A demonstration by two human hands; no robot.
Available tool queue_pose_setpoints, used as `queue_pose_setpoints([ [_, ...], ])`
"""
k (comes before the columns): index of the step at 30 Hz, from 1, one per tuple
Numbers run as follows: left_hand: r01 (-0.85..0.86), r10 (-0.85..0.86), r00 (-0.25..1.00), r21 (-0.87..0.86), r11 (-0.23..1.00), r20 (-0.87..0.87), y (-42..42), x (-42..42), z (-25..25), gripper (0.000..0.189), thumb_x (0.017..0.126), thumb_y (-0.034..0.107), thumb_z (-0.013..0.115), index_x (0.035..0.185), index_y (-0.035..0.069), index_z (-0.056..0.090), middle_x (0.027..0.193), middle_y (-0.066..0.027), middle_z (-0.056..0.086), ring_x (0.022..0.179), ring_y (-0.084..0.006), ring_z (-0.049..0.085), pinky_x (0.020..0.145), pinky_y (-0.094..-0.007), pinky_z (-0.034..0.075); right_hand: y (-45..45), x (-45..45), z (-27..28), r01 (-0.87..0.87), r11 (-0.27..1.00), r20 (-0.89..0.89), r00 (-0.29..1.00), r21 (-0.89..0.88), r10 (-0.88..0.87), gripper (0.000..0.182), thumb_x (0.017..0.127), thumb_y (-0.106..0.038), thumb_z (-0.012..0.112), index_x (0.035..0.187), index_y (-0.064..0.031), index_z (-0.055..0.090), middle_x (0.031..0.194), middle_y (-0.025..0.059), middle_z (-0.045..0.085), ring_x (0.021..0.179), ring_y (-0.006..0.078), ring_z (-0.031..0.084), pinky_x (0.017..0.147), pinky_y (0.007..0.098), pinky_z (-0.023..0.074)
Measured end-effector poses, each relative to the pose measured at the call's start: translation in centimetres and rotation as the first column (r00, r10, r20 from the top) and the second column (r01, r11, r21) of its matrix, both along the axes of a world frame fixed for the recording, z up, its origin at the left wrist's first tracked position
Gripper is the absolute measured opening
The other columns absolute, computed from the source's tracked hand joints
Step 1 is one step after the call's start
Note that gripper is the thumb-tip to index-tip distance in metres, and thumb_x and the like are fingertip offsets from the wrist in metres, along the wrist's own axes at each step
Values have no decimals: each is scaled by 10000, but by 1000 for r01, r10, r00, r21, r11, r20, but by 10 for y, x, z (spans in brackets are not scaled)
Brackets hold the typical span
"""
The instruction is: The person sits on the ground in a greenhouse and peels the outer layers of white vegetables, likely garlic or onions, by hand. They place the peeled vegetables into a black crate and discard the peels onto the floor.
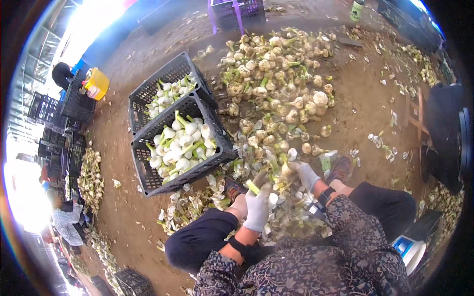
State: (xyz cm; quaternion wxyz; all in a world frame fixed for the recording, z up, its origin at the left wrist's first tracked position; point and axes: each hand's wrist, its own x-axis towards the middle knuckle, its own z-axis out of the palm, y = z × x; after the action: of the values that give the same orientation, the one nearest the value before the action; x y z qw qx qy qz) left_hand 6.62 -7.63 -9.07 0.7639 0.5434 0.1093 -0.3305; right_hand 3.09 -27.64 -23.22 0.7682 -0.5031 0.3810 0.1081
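My left hand (258,203), in a pale glove with soiled fingers, is closed on a garlic bulb (273,200) with a short green stem; the white bulb shows at its right side. My right hand (304,175), also gloved, has its fingertips on an unpeeled garlic bulb (286,169) at the near edge of the heap. The heap of soil-stained garlic (274,74) spreads over the ground ahead. Left of it, a black plastic crate (181,185) holds clean white bulbs with green stems. A second black crate (155,79) behind it holds more. Loose skins lie around my feet.
A crate with purple straps (239,16) stands beyond the heap. At far left are stacked crates (76,100), a yellow bucket (98,84) and other people, one in a striped shirt (68,224). A white-and-blue bucket (411,253) is at my right, with a dark container (444,133) farther up.
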Motion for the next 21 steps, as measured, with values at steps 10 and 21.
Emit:
queue_pose_setpoints([
  [10,127,-55,949,-216,968,311,12,-4,21,678,882,143,690,1433,9,317,1180,-67,569,983,-124,583,817,-246,500,50,-26,148,-142,666,362,748,-732,557,371,897,-275,599,1094,39,586,871,73,652,821,164,616,696,310,482],
  [21,-27,-171,547,221,975,820,23,-16,41,569,781,84,736,1246,-1,418,1168,-90,524,1060,-167,532,929,-308,451,73,-50,250,-155,988,322,936,16,141,229,879,-207,616,1026,-35,650,652,-10,559,554,50,525,444,209,397],
])
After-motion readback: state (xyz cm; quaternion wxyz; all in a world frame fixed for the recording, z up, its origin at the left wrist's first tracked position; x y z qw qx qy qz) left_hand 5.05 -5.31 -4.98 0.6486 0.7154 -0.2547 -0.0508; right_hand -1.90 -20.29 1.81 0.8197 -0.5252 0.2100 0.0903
